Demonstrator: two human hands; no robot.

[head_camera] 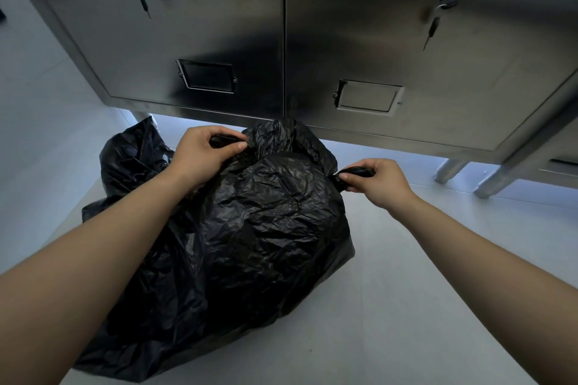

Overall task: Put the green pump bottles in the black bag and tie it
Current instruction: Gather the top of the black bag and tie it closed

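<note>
Black bag (250, 228), corners in both hands

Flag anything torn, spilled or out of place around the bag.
Nothing stands out. The black bag sits on the floor with no visible tear or spill; the left hand and right hand each grip a twisted end. The cabinet doors are shut, keys in locks.

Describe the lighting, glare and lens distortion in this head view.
Head view: dim, cool light; a bright strip glows under the steel cabinet, whose doors show soft sheen and a dark smudged reflection; wide-angle bending curves the cabinet edges; the black bag loses detail in shadow; focus stays sharp.
</note>
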